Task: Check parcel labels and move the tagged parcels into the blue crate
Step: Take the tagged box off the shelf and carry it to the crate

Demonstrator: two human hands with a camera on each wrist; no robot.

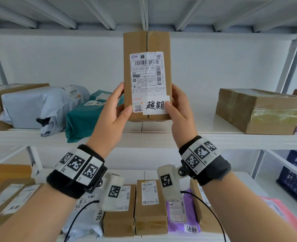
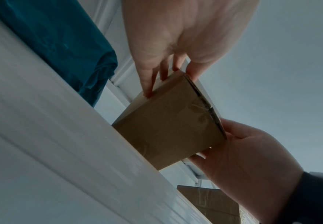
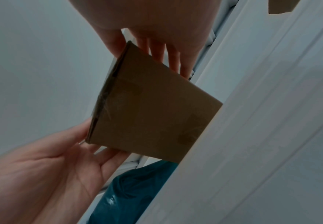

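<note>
Both hands, left hand (image 1: 117, 106) and right hand (image 1: 180, 109), were clasped around the tagged parcel (image 1: 147, 49), held upright at shelf centre; the blue crate (image 1: 296, 179), at four o'clock, was not yet reached.

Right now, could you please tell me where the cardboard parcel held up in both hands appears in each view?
Head: cardboard parcel upright at centre, left hand and right hand gripping its lower sides.
Left wrist: parcel's underside at centre.
Right wrist: underside at centre.
Shared landmark: the teal mailer bag.
</note>
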